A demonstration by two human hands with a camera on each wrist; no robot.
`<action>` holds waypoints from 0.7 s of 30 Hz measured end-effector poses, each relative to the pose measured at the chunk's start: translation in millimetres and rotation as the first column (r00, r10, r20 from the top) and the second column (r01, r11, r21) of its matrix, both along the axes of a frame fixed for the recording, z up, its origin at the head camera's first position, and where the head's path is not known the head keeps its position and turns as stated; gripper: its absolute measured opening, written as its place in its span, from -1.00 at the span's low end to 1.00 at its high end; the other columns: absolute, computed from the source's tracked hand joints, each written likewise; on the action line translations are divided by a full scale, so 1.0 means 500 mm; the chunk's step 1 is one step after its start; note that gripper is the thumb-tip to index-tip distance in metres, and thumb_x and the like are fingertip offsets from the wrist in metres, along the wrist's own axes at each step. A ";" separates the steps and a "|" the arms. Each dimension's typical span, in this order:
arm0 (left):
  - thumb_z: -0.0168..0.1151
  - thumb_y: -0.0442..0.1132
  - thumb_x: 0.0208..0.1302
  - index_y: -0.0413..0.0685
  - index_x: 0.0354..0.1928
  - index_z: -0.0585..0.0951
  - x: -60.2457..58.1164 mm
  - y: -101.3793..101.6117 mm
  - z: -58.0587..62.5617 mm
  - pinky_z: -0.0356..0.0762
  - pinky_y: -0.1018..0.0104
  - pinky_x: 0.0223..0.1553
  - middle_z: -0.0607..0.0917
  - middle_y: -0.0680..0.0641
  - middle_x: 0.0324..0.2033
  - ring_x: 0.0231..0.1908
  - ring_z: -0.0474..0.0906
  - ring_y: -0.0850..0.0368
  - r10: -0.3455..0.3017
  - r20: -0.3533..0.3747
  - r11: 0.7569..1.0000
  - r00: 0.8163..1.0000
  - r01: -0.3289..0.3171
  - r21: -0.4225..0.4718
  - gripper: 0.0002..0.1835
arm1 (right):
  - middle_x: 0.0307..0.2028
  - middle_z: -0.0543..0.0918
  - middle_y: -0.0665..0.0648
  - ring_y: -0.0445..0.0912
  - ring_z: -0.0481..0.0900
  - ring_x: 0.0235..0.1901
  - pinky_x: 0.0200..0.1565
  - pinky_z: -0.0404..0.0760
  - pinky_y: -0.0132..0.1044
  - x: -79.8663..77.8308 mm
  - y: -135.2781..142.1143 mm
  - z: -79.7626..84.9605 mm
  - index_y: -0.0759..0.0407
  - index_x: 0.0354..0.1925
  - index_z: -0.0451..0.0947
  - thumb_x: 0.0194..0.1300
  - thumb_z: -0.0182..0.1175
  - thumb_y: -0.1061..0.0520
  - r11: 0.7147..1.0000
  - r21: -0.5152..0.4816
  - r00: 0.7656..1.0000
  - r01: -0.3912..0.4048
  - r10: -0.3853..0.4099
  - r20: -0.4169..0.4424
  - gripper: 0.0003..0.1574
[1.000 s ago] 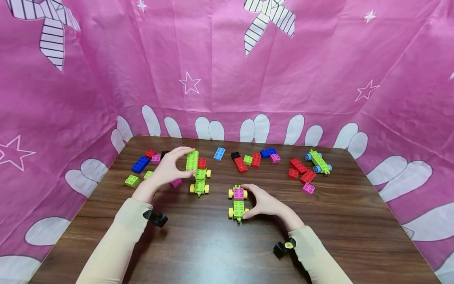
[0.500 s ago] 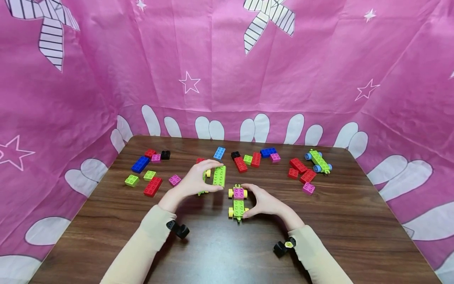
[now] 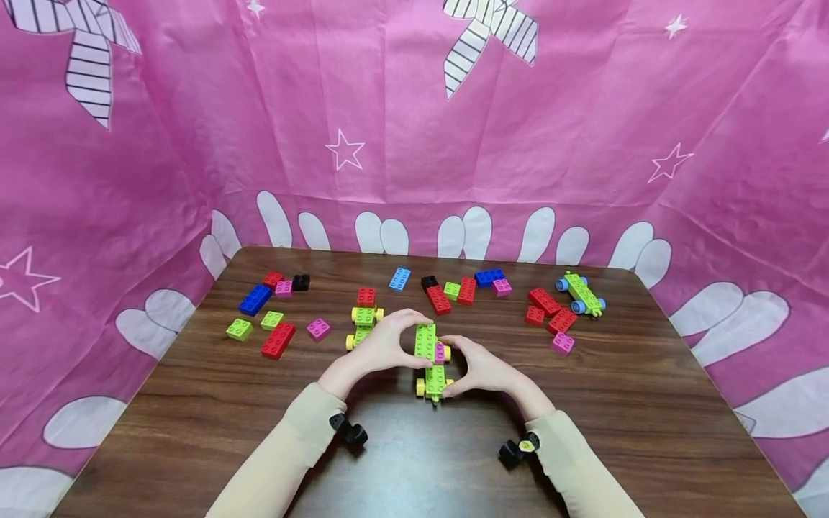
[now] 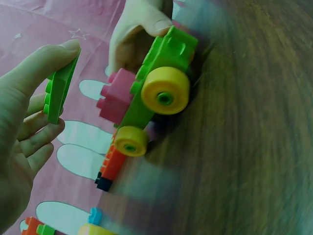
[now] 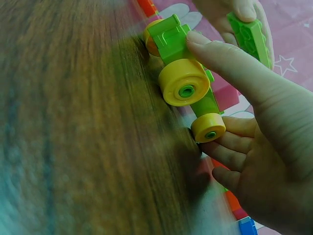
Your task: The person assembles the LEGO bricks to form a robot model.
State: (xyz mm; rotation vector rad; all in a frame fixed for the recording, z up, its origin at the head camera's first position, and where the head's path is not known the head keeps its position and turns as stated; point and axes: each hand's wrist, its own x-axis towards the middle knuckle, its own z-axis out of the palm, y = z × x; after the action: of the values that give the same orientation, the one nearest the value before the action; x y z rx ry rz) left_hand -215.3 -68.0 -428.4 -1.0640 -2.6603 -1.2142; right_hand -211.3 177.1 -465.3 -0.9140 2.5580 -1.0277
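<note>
In the head view my left hand [image 3: 382, 347] pinches a long light-green toy building brick [image 3: 424, 341] between thumb and fingers. The brick overlaps a green toy car base [image 3: 435, 381] with yellow wheels. On the base's far end sits a pink brick [image 3: 440, 352]. My right hand [image 3: 482, 370] grips the base from the right, thumb at its near end and fingers at the far end. The left wrist view has the green brick [image 4: 59, 93] held above and apart from the pink brick [image 4: 118, 95]. Yellow wheels [image 5: 183, 82] stand at the tabletop in the right wrist view.
Left of my hands, another green base [image 3: 364, 316] with yellow wheels is partly hidden by the left hand. A blue-wheeled base [image 3: 583, 293] stands at the back right. Loose red, blue, pink, green and black bricks lie along the far side of the table [image 3: 615, 432].
My left hand has carried the green brick rightward and nearer, from beside the left car base to over the pink brick. The right hand and its car base have stayed put.
</note>
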 end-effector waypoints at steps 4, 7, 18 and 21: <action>0.56 -0.03 -0.09 -0.11 0.13 0.56 -0.002 0.012 -0.010 0.46 0.10 0.16 0.61 -0.02 0.03 0.10 0.49 0.08 -0.015 0.005 1.000 1.000 0.015 0.006 -0.30 | 0.26 0.41 0.24 0.08 0.34 0.28 0.28 0.32 0.10 -0.002 -0.001 0.000 0.32 0.33 0.23 -0.15 0.55 -0.17 1.000 0.008 1.000 0.004 -0.004 0.023 0.22; 0.56 -0.01 -0.10 -0.13 0.15 0.55 -0.003 0.020 -0.018 0.46 0.09 0.16 0.60 -0.01 0.02 0.10 0.49 0.08 -0.013 0.014 1.000 1.000 0.013 -0.005 -0.27 | 0.26 0.41 0.23 0.08 0.34 0.28 0.28 0.33 0.10 -0.003 -0.002 -0.002 0.31 0.33 0.22 -0.15 0.54 -0.18 1.000 0.010 1.000 0.008 -0.008 0.025 0.22; 0.56 0.02 -0.10 -0.13 0.18 0.54 -0.005 0.036 -0.023 0.44 0.08 0.17 0.59 -0.02 0.05 0.13 0.46 0.05 0.009 0.058 0.998 0.998 -0.005 -0.064 -0.24 | 0.26 0.41 0.23 0.08 0.34 0.28 0.29 0.32 0.10 0.002 -0.001 0.002 0.30 0.33 0.22 -0.14 0.54 -0.18 1.000 0.014 0.999 0.016 -0.017 0.040 0.21; 0.55 0.03 -0.09 -0.12 0.18 0.53 -0.005 0.037 -0.027 0.44 0.08 0.17 0.58 -0.02 0.05 0.12 0.46 0.06 0.005 0.057 0.997 0.998 -0.001 -0.077 -0.24 | 0.26 0.41 0.23 0.09 0.34 0.28 0.29 0.31 0.10 0.003 -0.001 0.002 0.30 0.34 0.22 -0.13 0.54 -0.17 1.000 0.013 0.999 0.020 -0.020 0.040 0.21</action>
State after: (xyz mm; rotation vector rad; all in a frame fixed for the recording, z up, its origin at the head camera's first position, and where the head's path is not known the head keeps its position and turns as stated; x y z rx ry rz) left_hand -217.7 -49.5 -441.8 -1.0504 -2.7716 -1.1683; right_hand -210.0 176.7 -464.2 -0.8573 2.5426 -1.0232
